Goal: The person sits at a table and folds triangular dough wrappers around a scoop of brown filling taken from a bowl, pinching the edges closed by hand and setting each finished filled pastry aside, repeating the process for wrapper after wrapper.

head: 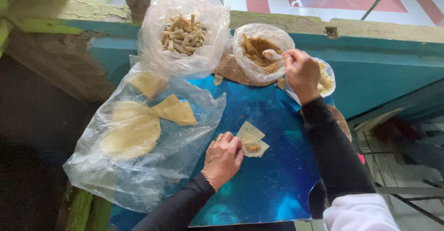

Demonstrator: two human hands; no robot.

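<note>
Bare blue table [273, 185] lies open toward the near edge; plastic bags [138, 166] crowd the left edge, and two filled bags [185, 23] block the far edge.

The right hand [301, 72] covers the handle of the white spoon [271, 54] and much of the small bowl [326, 78] behind it, so the pale food in that bowl shows only in part. The left hand [223, 158] hides the near edge of the dough wrapper [253, 143], and its fingertips cannot be seen against it. The flat rounds [132, 130] in the clear plastic bag [152, 175] blur behind its creases, and both arms run off the bottom edge.
</note>
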